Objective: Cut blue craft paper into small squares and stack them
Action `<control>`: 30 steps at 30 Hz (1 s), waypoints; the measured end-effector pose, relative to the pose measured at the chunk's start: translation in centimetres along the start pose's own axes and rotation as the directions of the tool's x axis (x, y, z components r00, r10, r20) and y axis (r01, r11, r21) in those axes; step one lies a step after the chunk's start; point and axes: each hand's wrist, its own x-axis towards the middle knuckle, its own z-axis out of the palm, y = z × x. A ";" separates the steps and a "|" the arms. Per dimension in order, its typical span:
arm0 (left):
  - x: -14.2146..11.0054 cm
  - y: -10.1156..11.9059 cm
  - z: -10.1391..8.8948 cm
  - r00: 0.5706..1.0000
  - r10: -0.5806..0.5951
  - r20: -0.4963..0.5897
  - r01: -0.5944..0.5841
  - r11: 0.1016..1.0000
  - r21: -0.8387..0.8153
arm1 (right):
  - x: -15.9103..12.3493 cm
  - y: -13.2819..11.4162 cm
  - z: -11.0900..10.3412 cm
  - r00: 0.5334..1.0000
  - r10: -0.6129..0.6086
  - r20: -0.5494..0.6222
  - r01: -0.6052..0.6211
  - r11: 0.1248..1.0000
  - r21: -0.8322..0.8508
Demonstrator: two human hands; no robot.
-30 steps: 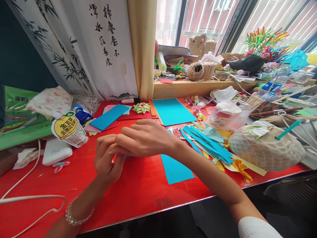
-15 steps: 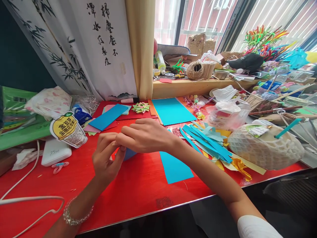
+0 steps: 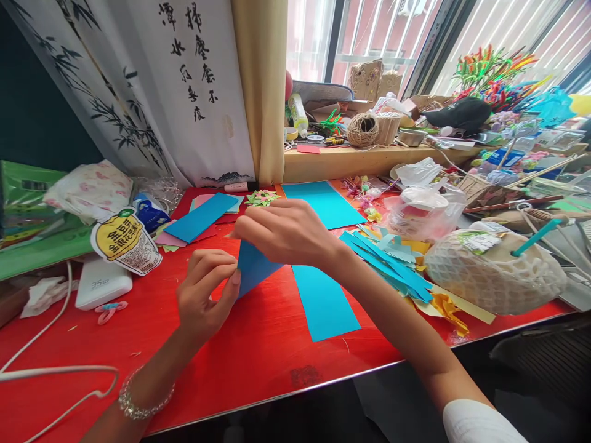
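Both my hands hold one folded blue paper piece [image 3: 253, 267] just above the red table [image 3: 258, 357]. My left hand [image 3: 205, 295] pinches its lower left edge with thumb and fingers. My right hand [image 3: 286, 231] grips its upper part from above, fingers closed over the fold. A flat blue paper strip [image 3: 323, 301] lies on the table just right of the hands. A larger blue sheet [image 3: 323, 203] lies behind my right hand.
A heap of cut blue strips [image 3: 392, 264] and a net-wrapped melon [image 3: 496, 271] sit at the right. A white power bank [image 3: 99, 283], a yellow snack pack [image 3: 124, 240] and a white cable [image 3: 55, 369] lie at the left. The windowsill holds twine [image 3: 362, 130] and craft clutter.
My right hand rose and moved back, lifting the blue paper piece so that it unfolds into view. My left hand keeps its pinch on the lower edge.
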 end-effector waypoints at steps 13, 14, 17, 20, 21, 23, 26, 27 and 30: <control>0.1 0.3 0.0 0.999 -0.019 0.037 0.019 1.000 -0.008 | -0.6 2.6 -0.7 0.972 0.235 0.020 -0.236 0.971 0.039; 0.0 0.3 0.0 0.999 -0.013 0.040 0.014 1.000 -0.017 | -0.6 2.9 -0.8 0.967 0.255 0.014 -0.255 0.966 0.035; 0.0 0.4 0.1 0.998 -0.001 0.065 0.004 0.999 -0.041 | -0.8 3.6 -0.7 0.953 0.303 -0.017 -0.303 0.953 0.027; 0.1 0.5 0.1 0.996 0.001 0.094 0.004 0.999 -0.052 | -1.3 4.5 -0.5 0.940 0.336 -0.060 -0.335 0.942 0.019; 0.1 0.5 0.1 0.995 0.000 0.102 0.006 0.998 -0.058 | -1.4 4.9 -0.4 0.936 0.345 -0.072 -0.345 0.939 0.014; 0.1 0.5 0.2 0.993 -0.002 0.120 0.011 0.997 -0.071 | -1.8 5.5 -0.2 0.927 0.363 -0.090 -0.364 0.931 0.003; 0.0 0.5 0.2 0.989 -0.012 0.148 0.025 0.996 -0.087 | -2.3 6.6 -0.1 0.912 0.396 -0.106 -0.398 0.917 -0.002; 0.0 0.5 0.2 0.987 -0.019 0.157 0.033 0.995 -0.090 | -2.5 6.9 -0.1 0.906 0.408 -0.110 -0.411 0.912 0.001; 0.0 0.7 0.3 0.982 -0.036 0.186 0.055 0.994 -0.095 | -3.1 7.9 -0.1 0.885 0.451 -0.119 -0.453 0.892 0.011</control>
